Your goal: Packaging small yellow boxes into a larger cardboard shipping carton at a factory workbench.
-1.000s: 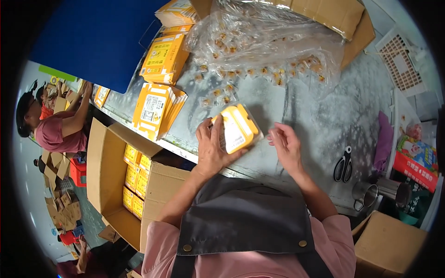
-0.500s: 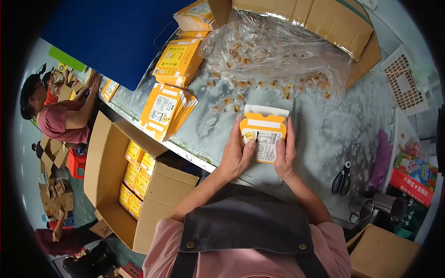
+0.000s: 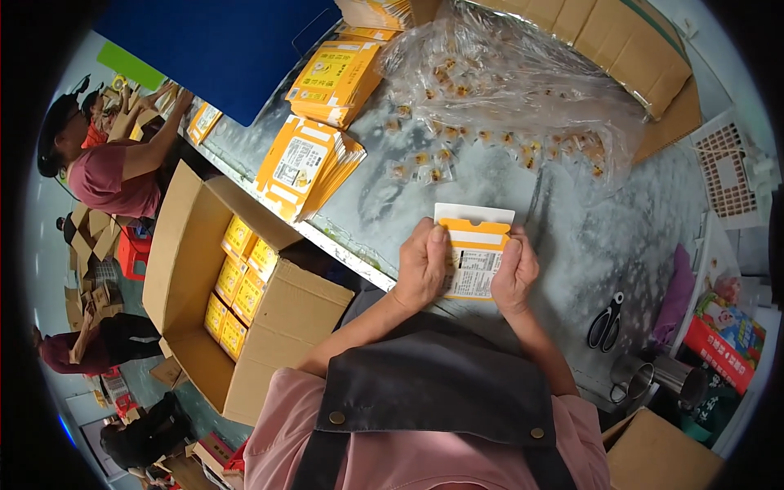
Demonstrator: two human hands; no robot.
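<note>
A flat orange-and-white carton (image 3: 475, 260) is held between my two hands above the table, close to my apron. My left hand (image 3: 423, 263) grips its left edge, the thumb near the top corner. My right hand (image 3: 514, 271) closes on the right edge with curled fingers. A white flap stands out at the carton's top. Beyond it on the table (image 3: 359, 220), small clear-wrapped pieces (image 3: 433, 170) lie scattered in front of a large crumpled plastic bag (image 3: 506, 90) holding more of them. Stacks of flat orange cartons (image 3: 306, 167) lie to the left.
An open cardboard box (image 3: 282, 327) at lower left holds several yellow boxes (image 3: 237, 282). Black-handled scissors (image 3: 606, 322), metal cups (image 3: 633, 376) and a purple cloth (image 3: 674, 290) lie right. A blue panel (image 3: 212, 49) covers the far left. A person (image 3: 114, 175) works beyond the table.
My hands have curled more tightly around the carton's sides, and my left thumb has moved up toward its top corner. The view has shifted slightly.
</note>
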